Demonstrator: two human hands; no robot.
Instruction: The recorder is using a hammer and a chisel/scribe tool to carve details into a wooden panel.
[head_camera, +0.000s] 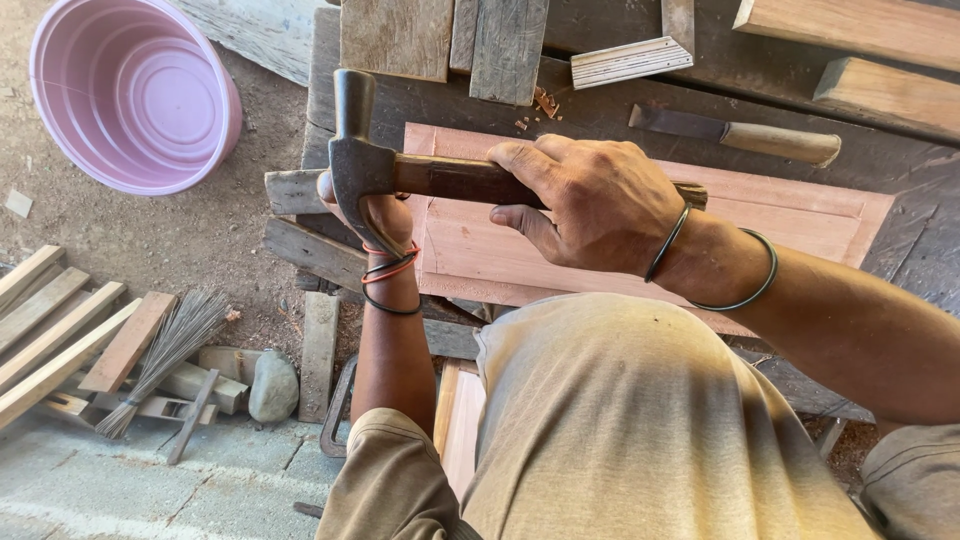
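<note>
A pink plastic basin (135, 90) sits on the dirt at the far left, with a stack of pale wood slats (55, 325) below it, a bundle of thin sticks tied like a broom (165, 355) lying across them, and a grey stone (273, 388) just beside that on the ground. Next comes the left hand (375, 215), mostly hidden behind the hammer head; it rests at the left edge of the reddish wood panel (500, 250), and whether it grips anything cannot be told. Its wrist wears red and dark bands. The claw hammer (365, 160) is held level above the panel, its steel head over the panel's left edge and its dark wooden handle running to the right. The right hand (590, 205) is closed firmly around that handle, two dark bangles on the wrist. The panel lies flat on the dark, rough table (600, 110). Beyond it, towards the right, a chisel with a pale wooden handle (740, 135) lies on the table, well apart from both hands, with lengths of timber (880, 60) past it.
</note>
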